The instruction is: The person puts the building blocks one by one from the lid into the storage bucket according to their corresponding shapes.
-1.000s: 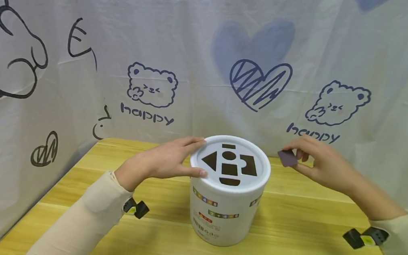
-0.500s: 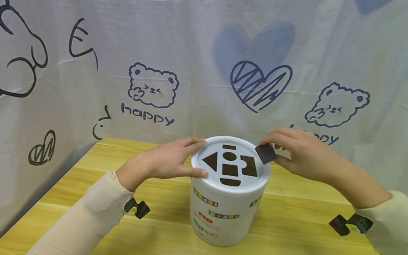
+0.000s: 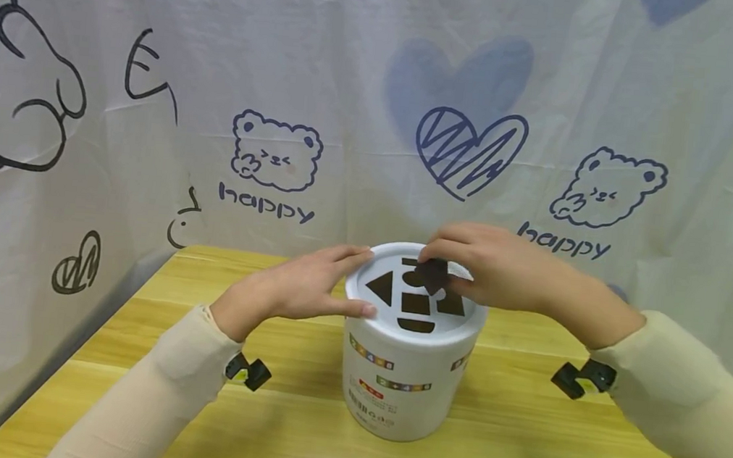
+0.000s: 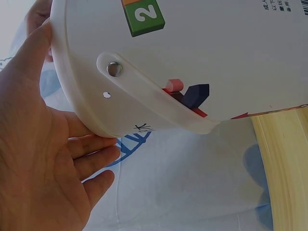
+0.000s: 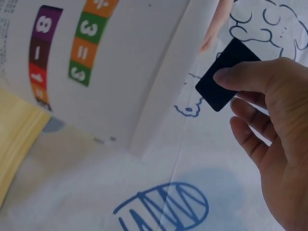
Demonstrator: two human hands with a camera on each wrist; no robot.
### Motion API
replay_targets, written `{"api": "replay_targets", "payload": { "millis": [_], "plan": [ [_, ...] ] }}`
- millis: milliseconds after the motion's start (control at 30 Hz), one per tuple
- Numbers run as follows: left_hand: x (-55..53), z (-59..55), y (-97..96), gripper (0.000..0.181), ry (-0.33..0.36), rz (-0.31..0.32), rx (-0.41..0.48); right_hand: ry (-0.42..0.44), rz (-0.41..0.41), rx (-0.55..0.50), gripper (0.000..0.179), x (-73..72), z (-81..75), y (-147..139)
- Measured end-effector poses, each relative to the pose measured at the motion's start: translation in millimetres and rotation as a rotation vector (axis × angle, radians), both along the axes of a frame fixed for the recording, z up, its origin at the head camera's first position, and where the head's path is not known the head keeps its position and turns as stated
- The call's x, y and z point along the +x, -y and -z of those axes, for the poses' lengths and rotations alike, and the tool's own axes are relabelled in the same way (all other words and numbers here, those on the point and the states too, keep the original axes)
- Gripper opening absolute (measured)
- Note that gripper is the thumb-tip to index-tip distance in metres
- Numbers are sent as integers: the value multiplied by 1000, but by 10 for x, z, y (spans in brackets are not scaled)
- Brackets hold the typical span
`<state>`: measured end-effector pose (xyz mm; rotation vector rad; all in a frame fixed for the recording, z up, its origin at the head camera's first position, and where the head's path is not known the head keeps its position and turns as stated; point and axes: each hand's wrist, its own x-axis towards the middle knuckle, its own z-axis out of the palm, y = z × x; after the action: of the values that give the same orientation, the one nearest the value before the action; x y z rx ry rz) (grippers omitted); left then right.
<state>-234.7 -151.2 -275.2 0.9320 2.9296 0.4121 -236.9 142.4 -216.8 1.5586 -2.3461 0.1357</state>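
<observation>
A white round bucket (image 3: 400, 406) stands upright in the middle of the head view, its white lid (image 3: 385, 320) cut with differently shaped holes. My left hand (image 3: 299, 285) rests on the lid's left rim, thumb towards the front and fingers towards the back. In the left wrist view its fingers lie fairly straight against the rim. Between thumb and fingers, my right hand (image 3: 497, 266) pinches a small dark square-faced block (image 3: 431, 275) over the lid's right half. The block hides parts of the round hole and the notched hole; the right wrist view shows its flat face.
Yellow wood-grain table (image 3: 258, 416) lies under the bucket. Behind it hangs a pale cloth (image 3: 358, 177) printed with bears and hearts. A white carrying handle (image 4: 159, 98) hangs against the bucket's side in the left wrist view.
My right hand has carried the block leftward, from beyond the bucket's right side to over the lid. The left hand and the bucket have stayed where they were.
</observation>
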Motion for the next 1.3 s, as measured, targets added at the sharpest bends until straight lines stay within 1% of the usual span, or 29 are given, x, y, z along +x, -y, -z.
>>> {"api": "replay_targets", "payload": {
  "millis": [167, 233, 500, 700, 800, 900, 1067, 1300],
  "plan": [
    [-3, -1, -13, 103, 1, 6, -3, 16, 14, 61, 38, -31, -9, 164],
    [-5, 1, -16, 103, 0, 11, -3, 19, 7, 74, 37, -51, -1, 230],
    [-4, 7, -35, 105, 1, 6, 2, 13, -81, 100, 30, -166, 79, 410],
    [8, 29, -76, 106, 5, 5, 8, 98, -106, 110, 27, -213, 143, 434],
    [10, 34, -90, 104, 5, 12, 14, 118, -111, 113, 28, -218, 157, 448],
    [10, 32, -93, 103, 4, 12, 14, 141, -99, 121, 31, -211, 156, 470],
    [13, 30, -89, 102, 15, 3, 20, 188, -53, 148, 34, -188, 157, 513],
    [9, 46, -81, 103, 18, 4, 25, 212, -18, 146, 33, -152, 176, 504]
  ]
}}
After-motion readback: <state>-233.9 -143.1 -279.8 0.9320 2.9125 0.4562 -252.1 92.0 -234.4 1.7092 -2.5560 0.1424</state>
